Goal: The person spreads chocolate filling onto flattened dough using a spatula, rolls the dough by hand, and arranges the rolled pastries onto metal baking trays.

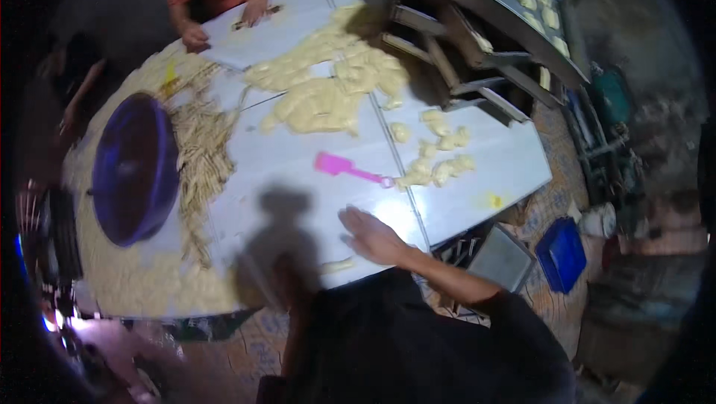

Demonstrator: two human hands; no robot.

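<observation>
Reaching over the counter (261,152), the right hand (375,238) is unclenched near a dough strip (338,264). Shadow darkens the left hand (287,279); I cannot tell its grip.

The scraper (335,165) is bright pink and the dough (317,106) pale yellow. The tabletop (280,152) is white, the basin (162,188) purple.

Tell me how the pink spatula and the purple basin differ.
The pink spatula is small and slim; the purple basin is much bigger and round. The pink spatula lies flat; the purple basin stands open side up. Both are on the white table.
</observation>
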